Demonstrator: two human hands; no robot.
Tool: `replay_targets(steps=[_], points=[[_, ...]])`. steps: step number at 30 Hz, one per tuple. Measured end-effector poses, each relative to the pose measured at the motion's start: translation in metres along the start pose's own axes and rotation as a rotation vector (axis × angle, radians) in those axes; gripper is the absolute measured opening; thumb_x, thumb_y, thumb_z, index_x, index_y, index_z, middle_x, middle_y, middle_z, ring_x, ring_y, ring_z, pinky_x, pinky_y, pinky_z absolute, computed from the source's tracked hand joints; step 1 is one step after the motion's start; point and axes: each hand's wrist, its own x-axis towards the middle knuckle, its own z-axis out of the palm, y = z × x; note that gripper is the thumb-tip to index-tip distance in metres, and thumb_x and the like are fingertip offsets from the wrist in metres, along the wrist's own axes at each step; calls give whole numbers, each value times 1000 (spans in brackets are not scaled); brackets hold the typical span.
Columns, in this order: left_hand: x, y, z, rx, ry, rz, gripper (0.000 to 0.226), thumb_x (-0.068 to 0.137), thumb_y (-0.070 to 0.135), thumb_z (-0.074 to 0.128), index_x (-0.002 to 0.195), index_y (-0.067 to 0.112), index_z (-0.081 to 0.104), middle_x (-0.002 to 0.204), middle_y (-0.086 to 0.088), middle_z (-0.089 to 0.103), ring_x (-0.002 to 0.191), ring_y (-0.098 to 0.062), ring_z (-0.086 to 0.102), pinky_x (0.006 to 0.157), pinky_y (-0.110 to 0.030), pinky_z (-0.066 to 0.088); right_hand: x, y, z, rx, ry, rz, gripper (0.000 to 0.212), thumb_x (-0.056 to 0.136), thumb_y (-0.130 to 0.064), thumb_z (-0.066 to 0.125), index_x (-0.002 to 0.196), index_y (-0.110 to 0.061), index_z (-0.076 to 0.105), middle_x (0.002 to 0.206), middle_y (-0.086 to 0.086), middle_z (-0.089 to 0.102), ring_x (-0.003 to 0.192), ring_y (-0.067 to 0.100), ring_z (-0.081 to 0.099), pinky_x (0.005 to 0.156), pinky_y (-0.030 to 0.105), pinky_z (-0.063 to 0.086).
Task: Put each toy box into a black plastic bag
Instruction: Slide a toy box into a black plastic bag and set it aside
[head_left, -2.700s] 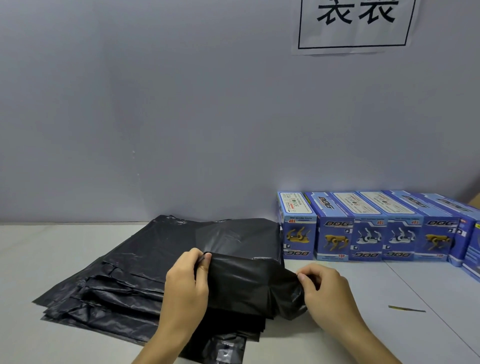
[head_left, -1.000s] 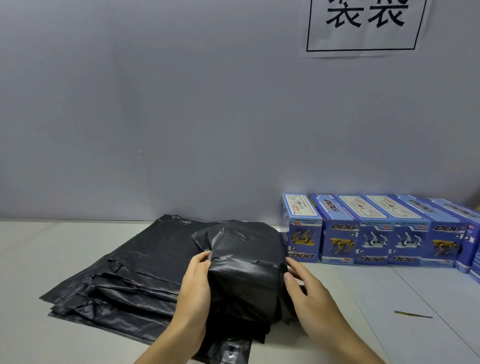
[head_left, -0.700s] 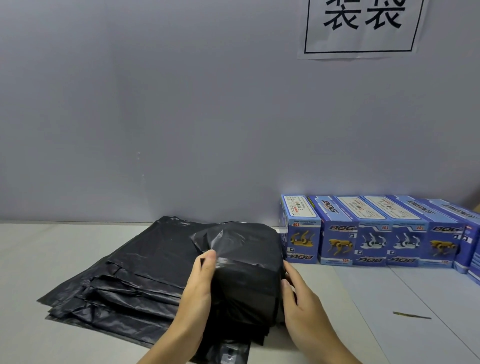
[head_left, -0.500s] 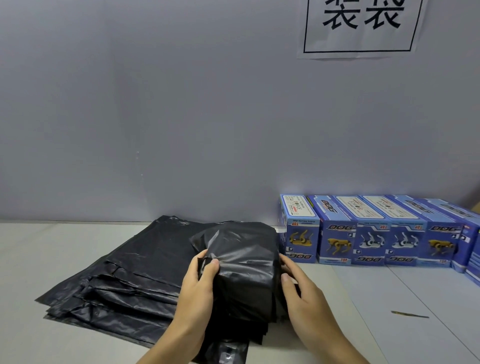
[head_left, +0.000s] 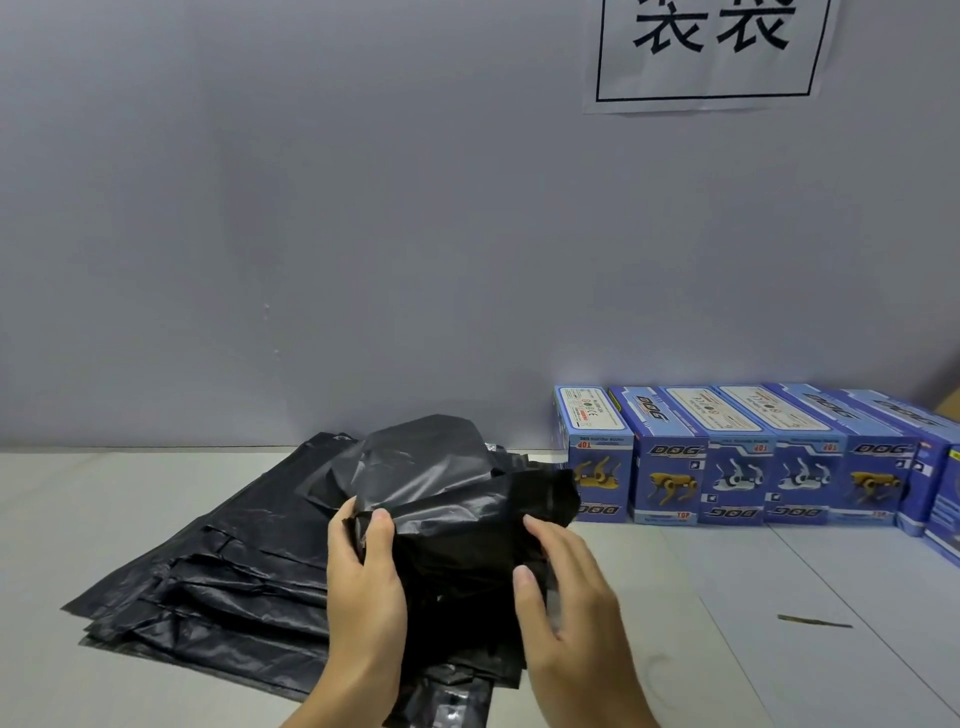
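A bulging black plastic bag (head_left: 457, 525) sits on top of a flat stack of black bags (head_left: 218, 587); what it holds is hidden. My left hand (head_left: 363, 577) pinches the bag's plastic at its left edge with thumb and fingers. My right hand (head_left: 566, 587) grips the bag's right side, thumb pressed into the film. A loose flap of the bag stands up behind my hands. A row of several blue toy boxes (head_left: 748, 457) printed with robot dogs stands against the wall to the right.
The grey-white table (head_left: 727, 649) meets a grey wall (head_left: 363, 234) close behind the bags. A thin olive strip (head_left: 813, 621) lies on the table at the right. A paper sign (head_left: 711, 52) hangs on the wall above the boxes.
The bag's top flap has lifted and puffed up behind my hands. My left hand has shifted from lying flat on the bag's side to pinching its edge, and the right hand has curled onto the bag.
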Motion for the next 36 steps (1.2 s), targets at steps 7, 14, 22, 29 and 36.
replay_targets(steps=[7,14,22,29,36], points=[[-19,-3,11,83,-149,67,31,100,33,52,130,40,53,123,12,62,118,-7,58,103,-34,46,9,1,-6,381,-152,329,27,101,-38,49,126,-38,58,126,-13,61,119,1,56,107,35,46],[-29,4,16,40,-281,121,32,98,27,53,128,37,56,117,16,67,113,-3,62,95,-26,48,15,5,-11,740,-68,585,47,71,-58,65,113,-38,56,112,-11,69,99,0,67,79,17,54],[-30,8,14,-55,-368,45,38,80,44,58,118,45,60,121,8,67,115,-13,63,104,-43,48,18,12,-7,920,53,698,50,65,-55,71,111,-38,60,108,-2,74,95,18,73,71,30,61],[-24,3,13,28,-394,99,25,97,39,46,114,40,64,114,8,69,106,-9,66,84,-25,54,26,20,-14,891,137,722,14,90,-39,64,103,-35,62,105,-2,73,96,19,70,72,29,56],[-10,2,7,155,-319,193,23,101,7,49,101,24,65,96,7,68,86,-10,66,64,-29,58,34,19,-33,919,197,742,28,92,-34,62,117,-21,66,101,2,77,97,24,72,78,35,55]])
